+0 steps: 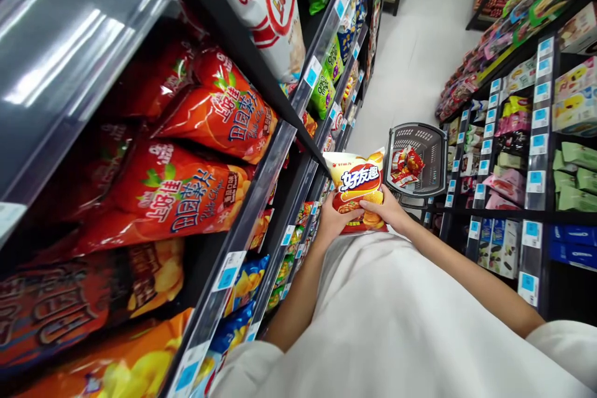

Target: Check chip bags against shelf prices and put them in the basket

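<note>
Supermarket snack aisle, with pale, smooth floor (405, 62) up ahead and dark shelving (228, 25) along both sides. Looking down at one puffy snack bag (357, 180) right between both hands, held up in front of a loose, wrinkly white shirt (396, 317). Left hand (332, 221) at the bag's lower left edge, right hand (392, 210) at its lower right, both pinching it with thumbs across the printed front, tips close together. Other fingers mostly hidden, so can't tell how far around. Shiny crinkled film, cream on top, red and yellow lower down, kind of a squarish pillow shape. Overlaps the left-hand shelving's front edge in view; can't tell if touching. Just past the bag's upper right corner, a gray hard-plastic shopping basket (435, 158) with rounded corners, slotted walls and glossy red packets (408, 165) inside. Over left, plump red-orange chip bags (186, 199) reaching to a see-through price rail (250, 217).
</note>
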A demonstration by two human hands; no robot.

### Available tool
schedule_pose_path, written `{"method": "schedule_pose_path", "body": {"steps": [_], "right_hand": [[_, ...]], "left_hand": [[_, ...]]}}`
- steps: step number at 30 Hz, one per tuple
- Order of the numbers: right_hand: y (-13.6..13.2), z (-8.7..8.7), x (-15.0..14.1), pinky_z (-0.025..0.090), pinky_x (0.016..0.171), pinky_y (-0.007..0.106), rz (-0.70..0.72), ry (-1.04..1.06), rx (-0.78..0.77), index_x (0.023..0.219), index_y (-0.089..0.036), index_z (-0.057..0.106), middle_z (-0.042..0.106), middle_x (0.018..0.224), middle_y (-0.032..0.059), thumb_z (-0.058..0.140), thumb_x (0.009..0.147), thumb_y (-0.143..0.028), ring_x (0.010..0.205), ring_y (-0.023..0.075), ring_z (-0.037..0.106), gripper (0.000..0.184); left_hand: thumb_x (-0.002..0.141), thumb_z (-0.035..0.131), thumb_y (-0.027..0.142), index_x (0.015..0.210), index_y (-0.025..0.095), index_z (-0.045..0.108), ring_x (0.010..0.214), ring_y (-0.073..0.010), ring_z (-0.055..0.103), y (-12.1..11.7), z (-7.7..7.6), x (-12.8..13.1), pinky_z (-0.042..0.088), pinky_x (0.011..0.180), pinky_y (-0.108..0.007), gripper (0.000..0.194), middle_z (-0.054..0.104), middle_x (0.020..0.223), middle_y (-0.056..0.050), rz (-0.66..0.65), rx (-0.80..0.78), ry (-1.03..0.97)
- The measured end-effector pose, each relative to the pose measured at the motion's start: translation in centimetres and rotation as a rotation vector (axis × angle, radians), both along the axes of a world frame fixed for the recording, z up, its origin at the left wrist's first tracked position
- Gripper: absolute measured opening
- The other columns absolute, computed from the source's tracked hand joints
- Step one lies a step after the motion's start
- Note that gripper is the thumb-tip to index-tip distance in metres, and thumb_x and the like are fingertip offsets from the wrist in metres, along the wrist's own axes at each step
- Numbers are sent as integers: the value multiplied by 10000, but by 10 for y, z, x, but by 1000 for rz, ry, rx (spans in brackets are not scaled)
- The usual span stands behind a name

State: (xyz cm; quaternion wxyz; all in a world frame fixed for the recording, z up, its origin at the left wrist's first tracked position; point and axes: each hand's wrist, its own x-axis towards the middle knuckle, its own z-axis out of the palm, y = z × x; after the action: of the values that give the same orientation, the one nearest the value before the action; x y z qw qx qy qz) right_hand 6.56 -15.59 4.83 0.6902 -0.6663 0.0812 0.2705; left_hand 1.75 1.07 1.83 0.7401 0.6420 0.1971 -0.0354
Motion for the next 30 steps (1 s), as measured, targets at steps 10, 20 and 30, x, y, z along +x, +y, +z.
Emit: {"method": "schedule_pose_path", "body": {"steps": [10,20,30], "right_hand": [[0,-3,-7,564,992,465,1,-60,-12,1161,-226,574,717,1202,90,923,605,-406,1099,295,692,680],[1,10,0,535,1043,493,163,-100,0,1203,-241,603,705,1244,70,931,601,-419,1163,319,665,709],[6,-2,1,550,987,487,88,-154,-178,1153,-226,597,709,1200,89,882,647,-478,1089,309,675,633]], "left_hand": [[640,905,414,1259,183,590,1180,-288,650,2,1,-15,526,1021,-417,732,666,1297,-135,-37,-95,17],[688,871,475,1240,165,617,1151,-303,676,1,4,-9,559,984,-413,682,718,1204,-130,137,-189,-21],[707,854,496,1213,165,681,1131,-312,680,14,-3,0,555,977,-422,629,727,1195,-130,0,-160,77]]}}
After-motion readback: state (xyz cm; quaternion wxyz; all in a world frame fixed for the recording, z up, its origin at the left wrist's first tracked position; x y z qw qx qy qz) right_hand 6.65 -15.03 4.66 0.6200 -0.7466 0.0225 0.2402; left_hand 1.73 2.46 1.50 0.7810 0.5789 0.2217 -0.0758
